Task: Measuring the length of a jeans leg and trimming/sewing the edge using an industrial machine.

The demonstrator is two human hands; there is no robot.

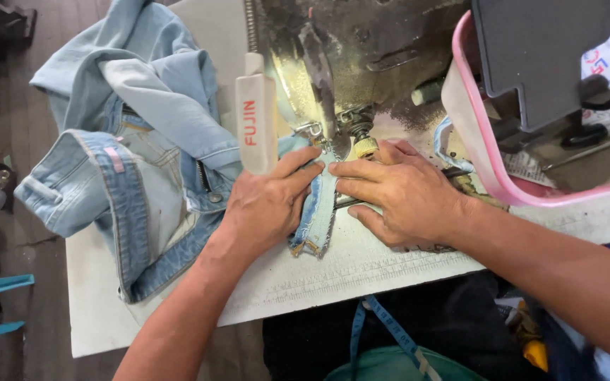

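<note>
A narrow strip of light blue denim (319, 212) lies on the white sewing table (361, 268), running under the presser foot (333, 144) of a worn sewing machine (347, 63). My left hand (266, 204) presses flat on the strip's left side, fingers pointing toward the needle. My right hand (404, 194) presses on the strip's right side, fingertips meeting the left hand's just in front of the foot. Left of the hands, a pair of light blue jeans (135, 155) is bunched up, hanging over the table edge.
A white lamp bar (255, 123) hangs over the fabric beside the machine head. A pink-rimmed tub (481, 169) with a dark plastic part stands at the right. A blue measuring tape (390, 331) dangles below the table's front edge. Wooden floor lies to the left.
</note>
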